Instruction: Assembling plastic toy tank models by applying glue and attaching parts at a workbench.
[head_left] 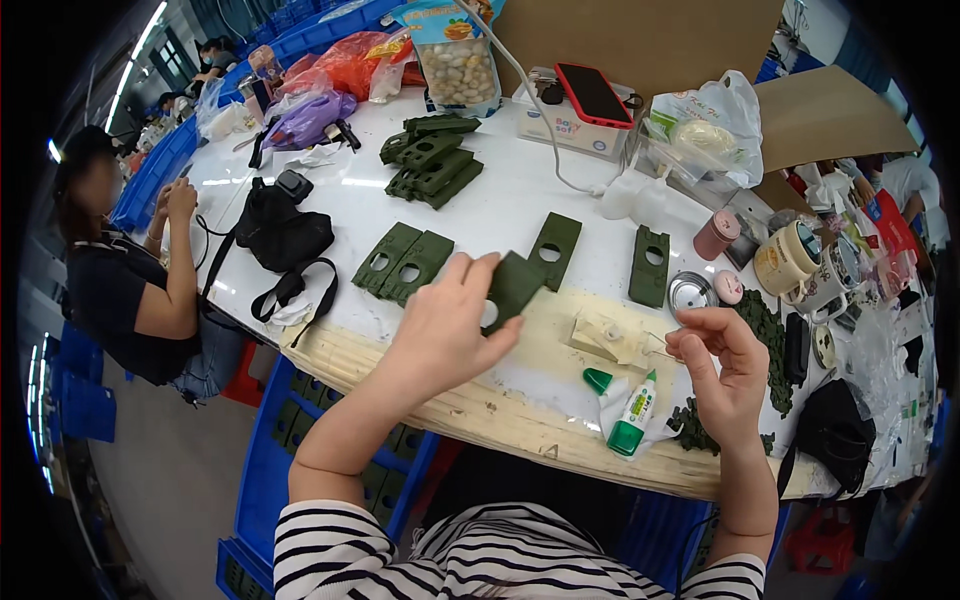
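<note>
Near the middle of the white surface, my left hand has its grip closed on one green plate, held up above the near edge. My right hand pinches something too thin to make out. I count four more green plates lying flat, plus a far stack. Two glue bottles lie near. A clear bag far off holds pale nuts.

Green plate partly covered by left hand, thin item pinched in right hand too small to identify, glue bottle label illegible, desk far edge hidden behind cardboard.
</note>
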